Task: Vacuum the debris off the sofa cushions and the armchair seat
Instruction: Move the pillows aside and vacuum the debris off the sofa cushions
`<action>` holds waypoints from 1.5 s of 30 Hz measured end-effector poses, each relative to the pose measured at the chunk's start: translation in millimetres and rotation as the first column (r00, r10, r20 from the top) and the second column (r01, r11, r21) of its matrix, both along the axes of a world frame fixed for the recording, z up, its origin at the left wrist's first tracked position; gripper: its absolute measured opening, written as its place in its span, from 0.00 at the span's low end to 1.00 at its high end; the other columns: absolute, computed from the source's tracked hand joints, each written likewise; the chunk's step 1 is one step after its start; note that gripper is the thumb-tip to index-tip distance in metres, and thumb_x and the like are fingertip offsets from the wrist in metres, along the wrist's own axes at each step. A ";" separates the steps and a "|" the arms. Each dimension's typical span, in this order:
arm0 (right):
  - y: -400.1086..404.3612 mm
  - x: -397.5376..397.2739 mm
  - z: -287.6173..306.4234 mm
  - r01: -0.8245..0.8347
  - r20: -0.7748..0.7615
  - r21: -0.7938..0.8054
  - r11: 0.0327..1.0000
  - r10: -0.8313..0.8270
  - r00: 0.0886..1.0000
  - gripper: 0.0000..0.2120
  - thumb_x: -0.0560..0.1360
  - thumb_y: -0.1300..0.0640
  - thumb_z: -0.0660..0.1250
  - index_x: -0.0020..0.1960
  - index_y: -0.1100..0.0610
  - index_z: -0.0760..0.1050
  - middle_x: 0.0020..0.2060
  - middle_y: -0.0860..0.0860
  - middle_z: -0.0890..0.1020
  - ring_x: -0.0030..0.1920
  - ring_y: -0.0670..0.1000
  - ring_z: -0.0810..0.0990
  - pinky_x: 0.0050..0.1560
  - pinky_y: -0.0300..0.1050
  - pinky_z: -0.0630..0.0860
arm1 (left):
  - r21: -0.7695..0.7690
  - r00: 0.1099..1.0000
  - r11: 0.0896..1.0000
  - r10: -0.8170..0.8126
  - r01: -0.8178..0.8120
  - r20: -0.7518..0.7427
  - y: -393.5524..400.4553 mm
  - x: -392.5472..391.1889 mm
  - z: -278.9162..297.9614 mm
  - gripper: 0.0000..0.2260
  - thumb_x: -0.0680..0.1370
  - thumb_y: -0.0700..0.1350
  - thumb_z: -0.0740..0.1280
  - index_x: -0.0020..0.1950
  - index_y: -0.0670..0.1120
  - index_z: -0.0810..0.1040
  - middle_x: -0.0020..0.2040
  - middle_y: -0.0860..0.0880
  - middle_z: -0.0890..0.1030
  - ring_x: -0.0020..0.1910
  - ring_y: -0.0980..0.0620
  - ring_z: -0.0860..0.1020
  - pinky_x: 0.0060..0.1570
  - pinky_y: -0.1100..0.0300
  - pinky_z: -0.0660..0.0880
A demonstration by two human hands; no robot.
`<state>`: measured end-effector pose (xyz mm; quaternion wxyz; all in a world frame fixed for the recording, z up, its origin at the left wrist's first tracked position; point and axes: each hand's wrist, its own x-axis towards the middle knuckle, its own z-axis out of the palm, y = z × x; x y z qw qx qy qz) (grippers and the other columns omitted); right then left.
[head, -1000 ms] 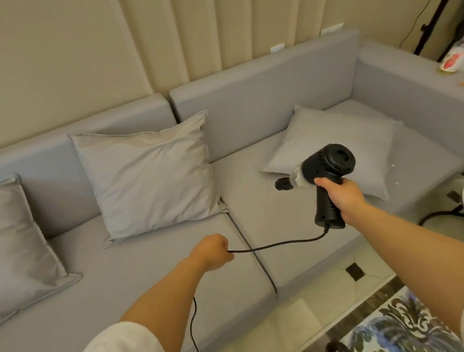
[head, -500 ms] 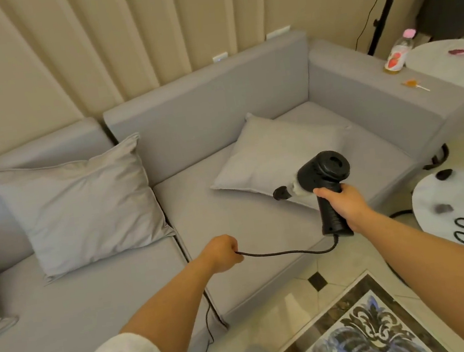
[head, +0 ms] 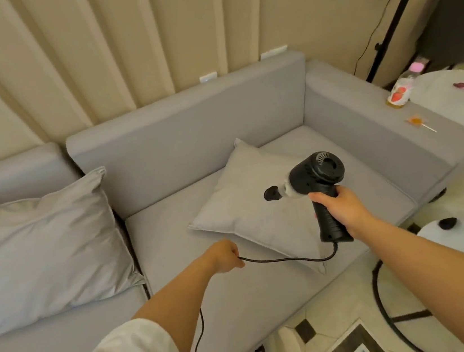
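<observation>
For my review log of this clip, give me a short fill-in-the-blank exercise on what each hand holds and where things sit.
1. The right hand grips the handheld vacuum by its ____.
2. The left hand is closed on the vacuum's black ____.
3. The vacuum's nozzle is above a grey ____ lying flat on the sofa seat.
4. A bottle with a pink cap stands on the sofa's ____.

Missing words: handle; cord; pillow; armrest
</observation>
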<state>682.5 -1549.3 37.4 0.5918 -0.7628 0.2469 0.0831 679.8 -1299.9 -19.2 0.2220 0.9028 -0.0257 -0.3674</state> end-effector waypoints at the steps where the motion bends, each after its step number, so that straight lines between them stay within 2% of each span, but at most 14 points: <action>1: -8.2 8.4 1.1 0.002 0.008 -0.003 1.000 -0.002 1.000 0.10 0.72 0.55 0.69 0.49 0.56 0.71 0.43 0.59 0.78 0.42 0.59 0.78 0.44 0.50 0.77 | -0.003 1.000 1.000 -0.007 0.007 -0.003 -8.5 12.0 3.3 0.06 0.75 0.44 0.67 0.42 0.45 0.71 0.48 0.47 0.72 0.46 0.49 0.70 0.46 0.60 0.66; 5: -62.6 38.2 -2.8 0.023 -0.002 -0.028 0.999 -0.023 1.000 0.10 0.72 0.55 0.69 0.49 0.56 0.71 0.40 0.56 0.77 0.38 0.56 0.77 0.41 0.48 0.76 | -0.014 0.999 0.999 -0.050 0.049 -0.011 -64.5 58.2 9.3 0.04 0.74 0.43 0.68 0.46 0.44 0.75 0.52 0.44 0.76 0.47 0.50 0.70 0.46 0.61 0.66; 10: -131.8 79.7 -18.9 0.088 0.016 -0.008 0.996 -0.088 0.996 0.12 0.71 0.54 0.70 0.50 0.56 0.71 0.38 0.54 0.77 0.37 0.53 0.76 0.34 0.43 0.73 | -0.016 0.999 0.999 -0.037 0.037 -0.011 -129.1 92.3 0.4 0.02 0.75 0.41 0.67 0.46 0.43 0.76 0.47 0.44 0.74 0.43 0.49 0.70 0.30 0.64 0.68; 13: -189.8 109.5 -24.1 0.122 0.016 0.037 0.992 -0.123 0.992 0.12 0.71 0.53 0.70 0.50 0.56 0.71 0.38 0.53 0.77 0.37 0.52 0.76 0.33 0.42 0.71 | -0.017 0.999 0.999 0.040 -0.040 -0.002 -187.4 108.7 -5.1 0.06 0.75 0.39 0.67 0.51 0.41 0.79 0.53 0.40 0.78 0.45 0.51 0.70 0.46 0.57 0.74; 17: -258.8 139.6 -26.0 0.107 -0.024 0.032 0.994 -0.106 0.994 0.14 0.71 0.53 0.70 0.52 0.58 0.72 0.38 0.54 0.77 0.37 0.52 0.77 0.33 0.42 0.71 | -0.035 0.995 0.995 0.094 -0.094 -0.021 -257.7 126.5 -7.3 0.07 0.74 0.38 0.65 0.37 0.46 0.74 0.40 0.49 0.74 0.43 0.50 0.71 0.33 0.65 0.67; 19: -285.3 160.3 -25.2 0.115 -0.017 0.011 0.993 -0.115 0.993 0.15 0.71 0.54 0.70 0.54 0.59 0.72 0.38 0.54 0.77 0.36 0.51 0.76 0.33 0.42 0.70 | -0.069 0.995 0.993 0.094 -0.096 -0.028 -287.5 138.0 -5.1 0.06 0.74 0.38 0.66 0.38 0.46 0.72 0.37 0.51 0.71 0.43 0.50 0.71 0.30 0.65 0.65; 23: -307.0 193.7 -29.8 0.118 -0.043 0.046 0.992 -0.116 0.992 0.20 0.71 0.54 0.70 0.58 0.62 0.70 0.40 0.56 0.77 0.37 0.53 0.76 0.42 0.48 0.72 | -0.116 0.970 0.986 0.092 -0.120 -0.225 -307.6 148.5 0.6 0.05 0.73 0.44 0.69 0.44 0.46 0.73 0.35 0.50 0.70 0.32 0.53 0.70 0.30 0.65 0.70; 26: -307.9 216.9 -35.3 0.140 -0.073 0.100 0.985 -0.133 0.988 0.19 0.71 0.53 0.70 0.56 0.60 0.70 0.38 0.55 0.76 0.37 0.54 0.77 0.40 0.47 0.73 | -0.121 0.911 0.967 0.165 -0.226 -0.378 -303.2 166.0 -1.7 0.09 0.75 0.49 0.67 0.45 0.45 0.72 0.33 0.47 0.73 0.30 0.52 0.72 0.36 0.60 0.72; 29: -302.7 234.4 -35.4 0.160 -0.114 0.142 0.977 -0.144 0.983 0.15 0.71 0.52 0.70 0.52 0.59 0.71 0.37 0.55 0.77 0.35 0.54 0.77 0.32 0.43 0.72 | -0.086 0.905 0.966 0.196 -0.245 -0.378 -299.2 196.1 -5.2 0.14 0.79 0.51 0.62 0.55 0.40 0.71 0.38 0.44 0.77 0.32 0.52 0.74 0.44 0.57 0.73; 33: -298.6 259.3 -41.5 0.136 -0.121 0.093 0.986 -0.125 0.985 0.12 0.71 0.52 0.70 0.48 0.56 0.71 0.36 0.54 0.78 0.33 0.52 0.78 0.29 0.41 0.70 | -0.065 0.951 0.981 0.161 -0.184 -0.265 -305.4 240.5 -12.7 0.19 0.80 0.46 0.59 0.63 0.31 0.69 0.57 0.32 0.79 0.32 0.49 0.73 0.38 0.57 0.75; 35: -295.9 269.3 -45.8 0.121 -0.103 0.075 0.990 -0.113 0.988 0.12 0.71 0.53 0.70 0.49 0.56 0.71 0.36 0.54 0.78 0.33 0.52 0.77 0.28 0.40 0.70 | -0.077 0.967 0.983 0.146 -0.165 -0.208 -310.5 258.3 -18.4 0.18 0.80 0.45 0.60 0.62 0.31 0.71 0.58 0.32 0.79 0.31 0.50 0.73 0.34 0.60 0.73; 38: -292.6 280.5 -59.7 0.140 -0.150 0.100 0.985 -0.124 0.981 0.09 0.71 0.53 0.69 0.45 0.55 0.72 0.36 0.54 0.78 0.34 0.52 0.78 0.30 0.41 0.71 | -0.027 0.983 0.995 0.094 -0.099 -0.160 -316.2 276.0 -33.2 0.17 0.79 0.45 0.62 0.62 0.35 0.73 0.60 0.36 0.78 0.48 0.43 0.79 0.48 0.54 0.76; 40: -292.4 287.4 -65.4 0.143 -0.179 0.125 0.982 -0.120 0.977 0.08 0.71 0.53 0.69 0.43 0.55 0.72 0.37 0.56 0.78 0.36 0.54 0.78 0.33 0.44 0.74 | 0.032 0.993 0.999 0.047 -0.044 -0.110 -317.4 286.2 -43.5 0.17 0.78 0.46 0.63 0.64 0.38 0.71 0.63 0.39 0.76 0.61 0.42 0.74 0.60 0.53 0.72; 45: -301.5 321.1 -83.5 0.010 -0.171 0.081 0.997 0.004 0.985 0.09 0.70 0.52 0.70 0.45 0.54 0.73 0.39 0.55 0.80 0.38 0.54 0.80 0.36 0.44 0.75 | 0.129 0.999 0.991 -0.037 0.037 0.000 -332.6 328.4 -84.3 0.26 0.77 0.44 0.64 0.73 0.45 0.59 0.73 0.45 0.65 0.71 0.44 0.64 0.68 0.50 0.66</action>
